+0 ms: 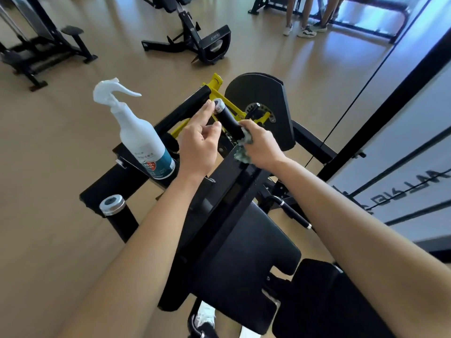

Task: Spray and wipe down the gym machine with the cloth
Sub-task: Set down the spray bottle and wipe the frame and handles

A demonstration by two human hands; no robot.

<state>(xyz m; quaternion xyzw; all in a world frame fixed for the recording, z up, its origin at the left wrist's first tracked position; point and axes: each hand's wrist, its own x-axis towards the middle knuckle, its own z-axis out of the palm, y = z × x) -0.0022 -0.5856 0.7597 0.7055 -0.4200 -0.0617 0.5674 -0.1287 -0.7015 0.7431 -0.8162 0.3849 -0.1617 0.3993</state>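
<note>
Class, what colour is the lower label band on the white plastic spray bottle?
Teal, on the white plastic spray bottle; clearest in the head view.

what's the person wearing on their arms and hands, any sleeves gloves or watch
The left forearm and right forearm are bare to the frame edge, no sleeves. The left hand and right hand have no gloves, and no watch, band or ring is visible.

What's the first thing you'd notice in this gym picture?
Two hands meet in the middle. The right hand grips a grey-green cloth against a black handle of the gym machine, and the left hand touches the handle's silver tip. Just to their left, a tall white spray bottle stands on the machine.
</note>
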